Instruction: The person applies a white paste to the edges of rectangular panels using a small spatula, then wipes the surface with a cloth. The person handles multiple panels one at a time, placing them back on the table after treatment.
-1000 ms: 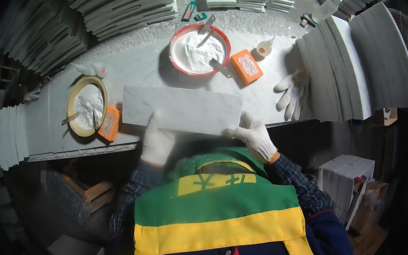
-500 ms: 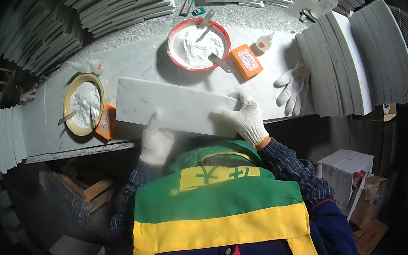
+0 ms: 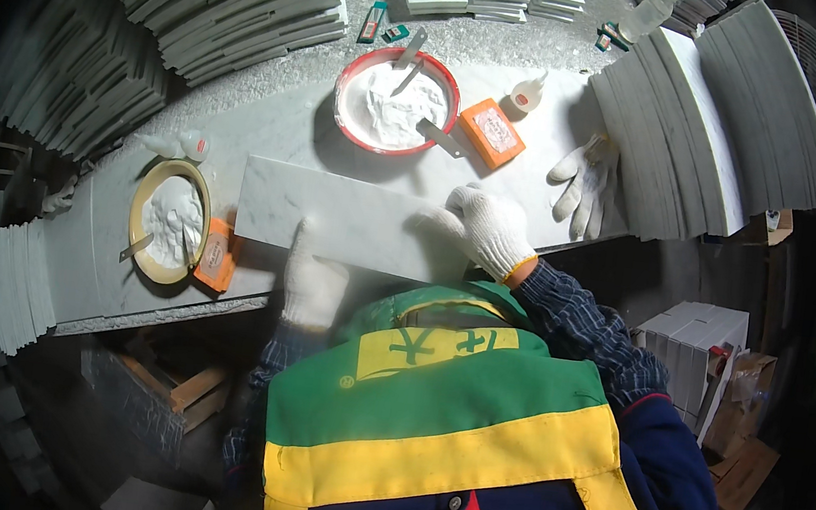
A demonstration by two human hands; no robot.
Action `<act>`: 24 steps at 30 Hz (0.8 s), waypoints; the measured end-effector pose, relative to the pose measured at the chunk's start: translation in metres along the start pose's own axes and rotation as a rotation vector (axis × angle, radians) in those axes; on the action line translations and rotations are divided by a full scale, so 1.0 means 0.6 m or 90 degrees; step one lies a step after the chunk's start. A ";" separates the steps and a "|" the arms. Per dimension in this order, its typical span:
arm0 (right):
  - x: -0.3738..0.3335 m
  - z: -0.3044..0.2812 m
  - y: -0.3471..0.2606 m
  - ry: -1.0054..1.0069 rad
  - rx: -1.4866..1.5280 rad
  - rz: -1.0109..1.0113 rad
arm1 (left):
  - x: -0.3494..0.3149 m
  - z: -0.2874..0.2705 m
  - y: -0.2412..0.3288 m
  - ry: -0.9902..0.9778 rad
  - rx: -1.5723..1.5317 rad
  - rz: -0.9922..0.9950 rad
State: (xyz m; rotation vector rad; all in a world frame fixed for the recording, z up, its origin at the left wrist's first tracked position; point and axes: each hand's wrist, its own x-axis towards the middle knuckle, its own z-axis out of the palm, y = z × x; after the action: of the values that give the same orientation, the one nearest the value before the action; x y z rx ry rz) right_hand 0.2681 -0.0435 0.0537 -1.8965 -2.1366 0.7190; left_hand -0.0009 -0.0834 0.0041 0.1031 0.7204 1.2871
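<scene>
A long white marble tile with faint grey veins lies across in front of me, its near edge out over the workbench's edge. My left hand, in a white knitted glove, grips that near edge with one digit laid on top; its other fingers are hidden. At the tile's right end is my right hand, gloved alike, closed with its fingers curled and the thumb stretched over the top face. Beyond the tile stands a red-rimmed bowl of white paste with several metal scrapers.
A yellowish bowl of paste stands left beside an orange box. Another orange box, a small squeeze bottle and a spare glove lie right. Tile stacks border the workbench; white cartons stand lower right.
The tile has tilted slightly, its right end coming nearer to me. My right hand has curled its fingers and moved a little left; my left hand stays at the near edge.
</scene>
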 end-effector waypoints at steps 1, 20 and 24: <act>0.006 -0.002 -0.004 -0.018 -0.023 0.000 | 0.003 0.001 0.001 0.048 -0.028 -0.018; 0.061 -0.059 0.086 0.057 0.500 0.082 | 0.039 0.013 0.006 0.134 0.016 -0.040; 0.089 -0.039 0.056 0.056 0.523 0.014 | 0.042 -0.005 0.010 0.086 0.033 -0.040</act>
State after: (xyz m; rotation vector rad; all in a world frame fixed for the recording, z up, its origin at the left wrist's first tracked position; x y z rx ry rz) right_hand 0.2997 0.0155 0.0487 -1.4502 -1.4169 1.2399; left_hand -0.0053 -0.0601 -0.0064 0.0358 0.8664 1.2239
